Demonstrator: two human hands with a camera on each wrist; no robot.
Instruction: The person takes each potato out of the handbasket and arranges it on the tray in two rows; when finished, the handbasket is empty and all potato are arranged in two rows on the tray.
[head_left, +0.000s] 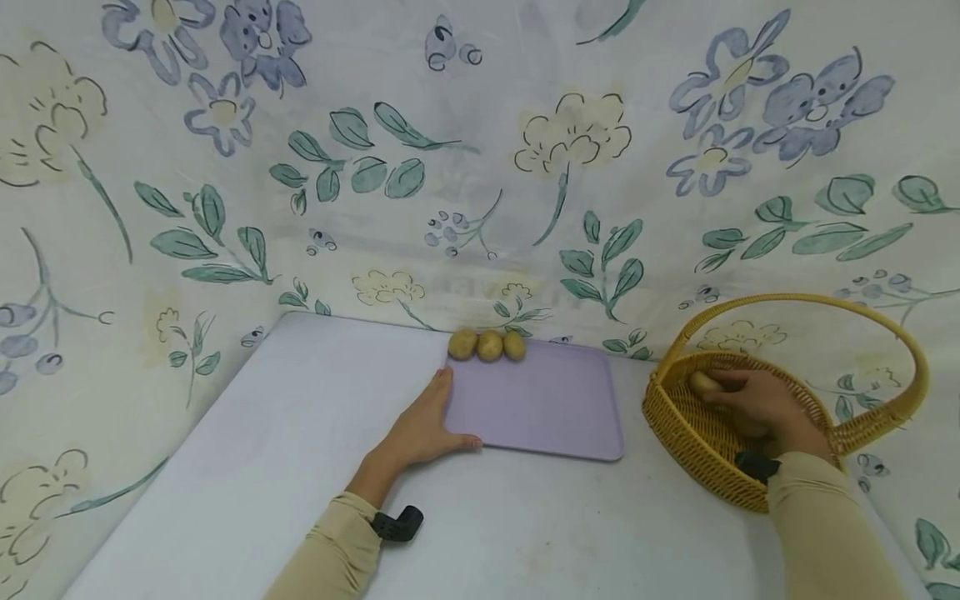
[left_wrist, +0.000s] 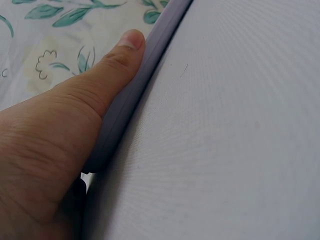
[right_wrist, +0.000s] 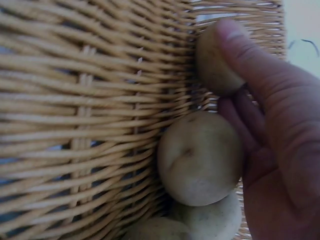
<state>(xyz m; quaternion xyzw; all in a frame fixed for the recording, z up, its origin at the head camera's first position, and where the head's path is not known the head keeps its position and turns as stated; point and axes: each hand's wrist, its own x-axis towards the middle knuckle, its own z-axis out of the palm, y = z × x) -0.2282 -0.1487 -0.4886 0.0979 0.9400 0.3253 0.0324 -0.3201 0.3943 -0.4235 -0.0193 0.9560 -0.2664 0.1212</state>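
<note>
A lilac tray (head_left: 536,408) lies on the white table, with three potatoes (head_left: 490,345) in a row along its far left edge. My left hand (head_left: 423,423) spans the tray's near left corner, fingers along the left side and the straight thumb (left_wrist: 112,70) against the front edge. Inside the wicker basket (head_left: 690,446) at the right, my right hand (head_left: 765,404) grips a potato (right_wrist: 212,62) between thumb and fingers. Below that one, in the right wrist view, another potato (right_wrist: 200,157) sits by the palm, and more potatoes (right_wrist: 212,217) lie under it, partly hidden.
The basket's tall handle (head_left: 795,297) arches over my right hand and forearm. Behind the table hangs a floral cloth (head_left: 480,192), close to the tray's far edge. Each wrist wears a black device (head_left: 399,524).
</note>
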